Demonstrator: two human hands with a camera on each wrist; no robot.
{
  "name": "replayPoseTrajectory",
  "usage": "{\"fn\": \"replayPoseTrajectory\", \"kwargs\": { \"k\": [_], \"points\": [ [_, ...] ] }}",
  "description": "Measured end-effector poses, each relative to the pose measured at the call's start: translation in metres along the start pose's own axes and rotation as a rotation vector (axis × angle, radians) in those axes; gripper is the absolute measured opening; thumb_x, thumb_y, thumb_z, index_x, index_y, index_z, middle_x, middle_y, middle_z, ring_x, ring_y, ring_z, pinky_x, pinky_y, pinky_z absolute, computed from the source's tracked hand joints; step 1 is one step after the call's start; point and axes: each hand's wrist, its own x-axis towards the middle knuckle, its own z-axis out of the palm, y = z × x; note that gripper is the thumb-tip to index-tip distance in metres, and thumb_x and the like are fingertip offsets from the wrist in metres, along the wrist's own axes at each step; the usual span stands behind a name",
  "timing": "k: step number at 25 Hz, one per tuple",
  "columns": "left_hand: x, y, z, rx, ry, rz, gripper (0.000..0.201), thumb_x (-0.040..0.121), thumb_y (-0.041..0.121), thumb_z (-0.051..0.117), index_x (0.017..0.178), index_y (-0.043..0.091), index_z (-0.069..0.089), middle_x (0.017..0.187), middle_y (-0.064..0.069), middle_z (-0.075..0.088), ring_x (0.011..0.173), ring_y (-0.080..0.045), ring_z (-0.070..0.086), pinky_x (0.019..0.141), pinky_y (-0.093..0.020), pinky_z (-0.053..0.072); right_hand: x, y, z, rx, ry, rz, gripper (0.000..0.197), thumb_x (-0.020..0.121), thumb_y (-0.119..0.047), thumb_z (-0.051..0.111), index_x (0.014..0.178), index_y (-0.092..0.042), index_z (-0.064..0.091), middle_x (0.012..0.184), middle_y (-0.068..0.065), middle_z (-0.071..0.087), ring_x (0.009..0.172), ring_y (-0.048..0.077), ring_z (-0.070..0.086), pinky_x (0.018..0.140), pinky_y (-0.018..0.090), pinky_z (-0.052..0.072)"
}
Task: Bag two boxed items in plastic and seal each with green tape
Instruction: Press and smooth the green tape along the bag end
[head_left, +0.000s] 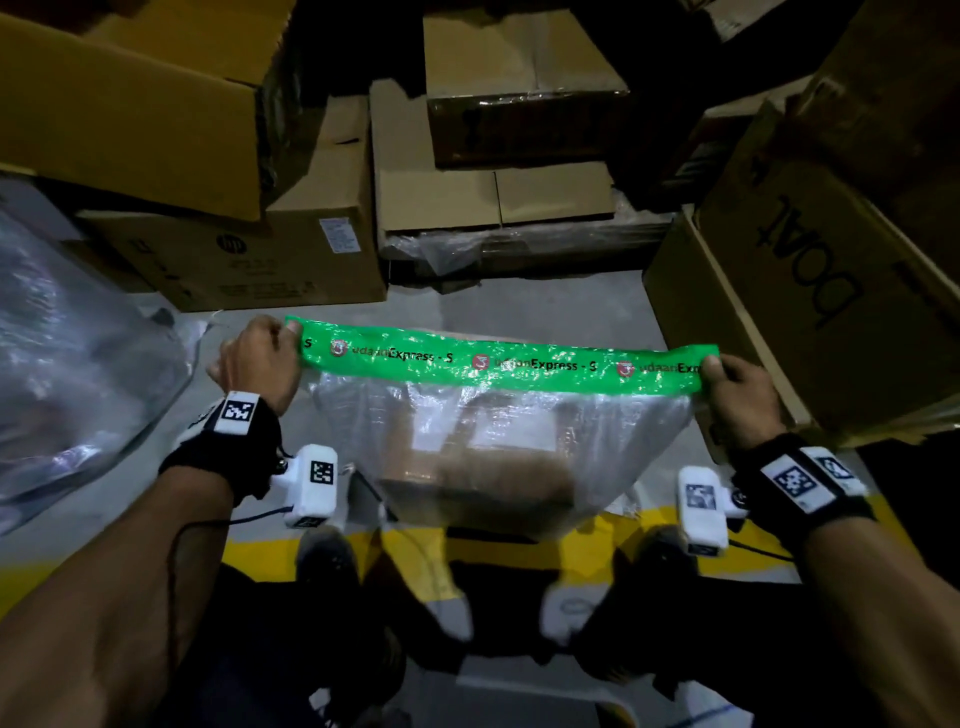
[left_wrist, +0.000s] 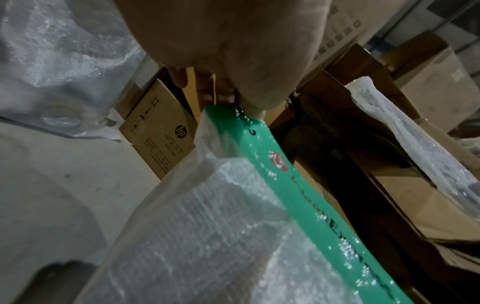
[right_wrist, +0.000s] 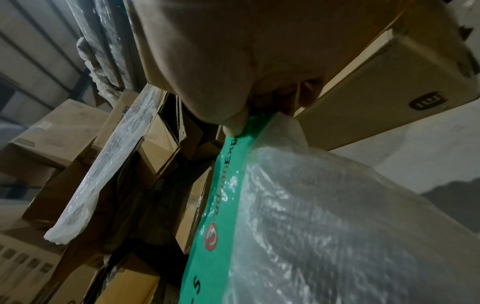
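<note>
Big brown cardboard boxes (head_left: 171, 119) are piled up all along the far side of the grey concrete floor (head_left: 545, 312). One tall brown box with black letters (head_left: 810, 312) stands at the right side of the floor. A low brown box with a round black logo (head_left: 270, 260) sits at the far left. A big crinkly heap of clear plastic wrap (head_left: 78, 364) lies at the left edge of the floor. A yellow painted stripe (head_left: 410, 545) runs across the near side of the floor, by the person's shoes.

In the middle, held up above the floor, is a clear plastic bag (head_left: 498, 441). Inside it sits a brown cardboard box with a white label (head_left: 483, 467), low in the bag. The box looks blurry through the plastic, so I cannot tell if anything else is in there.

A long strip of shiny green tape with black words and red round marks (head_left: 498, 361) runs flat along the top edge of the bag, from one corner to the other. The bag's top is closed under it.

The left hand (head_left: 260, 358) pinches the left end of the tape and the bag corner with thumb and curled fingers (left_wrist: 205, 90). The right hand (head_left: 737, 389) pinches the right end the same way. The strip is stretched tight between them.
</note>
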Motion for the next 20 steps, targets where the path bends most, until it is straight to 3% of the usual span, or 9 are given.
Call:
{"fn": "replayPoseTrajectory", "kwargs": {
  "k": [2, 4, 6, 8, 9, 13, 17, 20],
  "points": [
    [0.0, -0.002, -0.001, -0.041, -0.035, 0.006, 0.034, 0.1, 0.031, 0.039, 0.119, 0.01, 0.057, 0.126, -0.024, 0.055, 0.12, -0.043, 0.045, 0.101, -0.05, 0.031, -0.006, -0.004, -0.001, 0.082, -0.035, 0.009, 0.024, 0.103, -0.024, 0.043, 0.117, -0.012, 0.06, 0.088, 0.004, 0.059, 0.054, 0.003, 0.046, 0.035, 0.008, 0.033],
    [0.0, -0.006, 0.0, -0.064, -0.031, 0.033, 0.03, 0.1, 0.027, 0.04, 0.12, 0.012, 0.057, 0.126, -0.023, 0.055, 0.12, -0.043, 0.046, 0.102, -0.051, 0.032, -0.009, -0.004, 0.001, 0.105, -0.052, -0.01, 0.027, 0.102, -0.022, 0.045, 0.124, -0.011, 0.057, 0.102, 0.007, 0.061, 0.064, 0.007, 0.048, 0.038, 0.006, 0.036],
    [-0.001, -0.007, 0.001, -0.071, -0.011, 0.033, 0.027, 0.099, 0.024, 0.043, 0.116, 0.011, 0.059, 0.121, -0.023, 0.058, 0.117, -0.042, 0.048, 0.1, -0.05, 0.034, -0.011, -0.001, 0.004, 0.106, -0.022, -0.065, 0.028, 0.1, -0.019, 0.05, 0.124, -0.007, 0.057, 0.111, 0.012, 0.063, 0.084, 0.02, 0.061, 0.062, 0.019, 0.052],
    [-0.004, -0.004, 0.002, -0.033, -0.003, -0.001, 0.026, 0.099, 0.024, 0.045, 0.113, 0.01, 0.062, 0.116, -0.025, 0.06, 0.116, -0.043, 0.048, 0.098, -0.047, 0.033, -0.012, 0.001, 0.005, 0.062, 0.034, -0.107, 0.028, 0.097, -0.019, 0.055, 0.121, -0.005, 0.06, 0.113, 0.015, 0.066, 0.099, 0.027, 0.064, 0.087, 0.041, 0.054],
    [-0.004, -0.003, 0.002, -0.018, 0.001, -0.02, 0.027, 0.099, 0.025, 0.045, 0.112, 0.01, 0.063, 0.115, -0.025, 0.06, 0.116, -0.043, 0.047, 0.097, -0.046, 0.033, -0.013, 0.001, 0.005, 0.059, 0.042, -0.113, 0.028, 0.097, -0.021, 0.055, 0.12, -0.005, 0.06, 0.112, 0.015, 0.067, 0.099, 0.026, 0.064, 0.09, 0.046, 0.053],
    [-0.004, 0.002, 0.003, -0.015, 0.025, -0.048, 0.028, 0.099, 0.027, 0.045, 0.113, 0.011, 0.062, 0.116, -0.025, 0.06, 0.118, -0.042, 0.046, 0.098, -0.046, 0.03, -0.017, -0.002, 0.002, 0.106, -0.054, -0.116, 0.028, 0.098, -0.02, 0.052, 0.122, -0.006, 0.059, 0.112, 0.009, 0.064, 0.094, 0.016, 0.06, 0.077, 0.027, 0.047],
    [-0.009, 0.006, 0.002, -0.024, 0.051, -0.047, 0.027, 0.1, 0.025, 0.044, 0.113, 0.008, 0.061, 0.116, -0.026, 0.059, 0.119, -0.041, 0.043, 0.1, -0.047, 0.028, -0.025, -0.001, 0.001, 0.121, -0.092, -0.131, 0.038, 0.088, -0.01, 0.067, 0.124, -0.009, 0.056, 0.115, 0.006, 0.065, 0.105, 0.02, 0.062, 0.091, 0.036, 0.051],
    [-0.011, 0.006, 0.0, 0.028, 0.033, -0.032, 0.027, 0.101, 0.024, 0.042, 0.112, 0.006, 0.059, 0.115, -0.027, 0.059, 0.118, -0.041, 0.044, 0.099, -0.047, 0.027, -0.032, -0.004, 0.004, -0.113, -0.029, -0.183, 0.03, 0.092, -0.019, 0.063, 0.12, -0.01, 0.056, 0.108, 0.003, 0.062, 0.099, 0.016, 0.056, 0.083, 0.026, 0.043]
  ]
}}
